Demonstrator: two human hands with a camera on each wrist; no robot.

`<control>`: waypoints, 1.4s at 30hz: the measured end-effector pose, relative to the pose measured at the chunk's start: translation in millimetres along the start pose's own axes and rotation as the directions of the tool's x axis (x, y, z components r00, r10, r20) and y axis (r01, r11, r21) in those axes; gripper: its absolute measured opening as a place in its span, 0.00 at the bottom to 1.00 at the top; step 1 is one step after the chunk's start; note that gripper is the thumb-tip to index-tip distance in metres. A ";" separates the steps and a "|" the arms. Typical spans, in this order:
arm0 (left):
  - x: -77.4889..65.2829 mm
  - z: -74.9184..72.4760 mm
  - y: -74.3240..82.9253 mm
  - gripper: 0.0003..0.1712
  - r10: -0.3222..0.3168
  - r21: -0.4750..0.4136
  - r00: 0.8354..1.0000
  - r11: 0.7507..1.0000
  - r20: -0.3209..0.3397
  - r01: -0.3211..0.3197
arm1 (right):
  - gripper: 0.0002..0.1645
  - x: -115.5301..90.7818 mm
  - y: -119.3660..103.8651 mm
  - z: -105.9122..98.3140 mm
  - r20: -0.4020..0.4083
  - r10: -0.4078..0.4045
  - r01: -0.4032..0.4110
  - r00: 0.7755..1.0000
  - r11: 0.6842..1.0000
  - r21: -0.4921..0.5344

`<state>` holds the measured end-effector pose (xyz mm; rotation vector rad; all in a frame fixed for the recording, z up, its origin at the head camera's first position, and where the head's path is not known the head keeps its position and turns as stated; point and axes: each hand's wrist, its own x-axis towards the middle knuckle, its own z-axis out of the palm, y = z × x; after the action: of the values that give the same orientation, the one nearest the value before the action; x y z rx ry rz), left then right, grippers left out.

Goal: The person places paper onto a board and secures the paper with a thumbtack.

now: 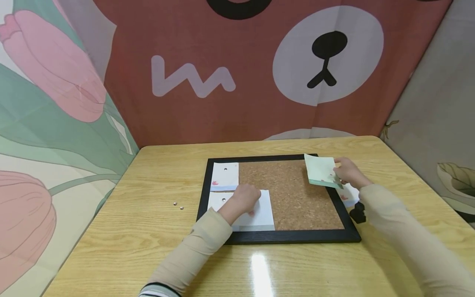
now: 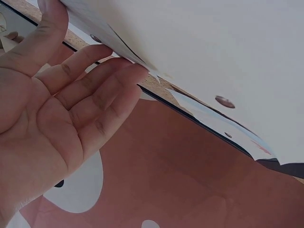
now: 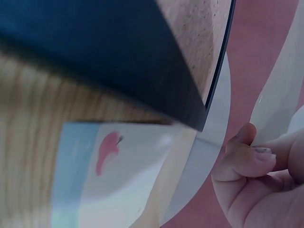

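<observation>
Sleeved forearms (image 1: 408, 241) stretch over the desk (image 1: 152, 177), where a black-framed corkboard (image 1: 293, 206) lies. By its upper right corner, the right hand (image 1: 349, 171) has its fingers pinching a pale green sheet (image 1: 320, 169) along one side; held so, its free corner could droop and crease. The left hand (image 1: 242, 200) has its fingers loosely extended against a white sheet (image 1: 264, 210); whether its thumb presses anything, I can't tell. A sideways nudge could skew that sheet. Loose pins (image 1: 175, 203) lie leftward, where a dragging sleeve could scatter them.
</observation>
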<state>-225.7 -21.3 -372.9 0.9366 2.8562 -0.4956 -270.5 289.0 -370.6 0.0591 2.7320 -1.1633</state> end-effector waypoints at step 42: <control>-0.3 0.3 0.4 0.23 0.020 -0.001 1.000 1.000 -0.007 -0.020 | 0.29 22.0 -54.8 49.9 0.106 -0.131 0.122 0.986 0.989 0.087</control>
<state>-225.3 -21.3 -373.2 0.9672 2.8505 -0.4899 -290.8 214.4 -369.4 -0.1669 2.6238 -1.2684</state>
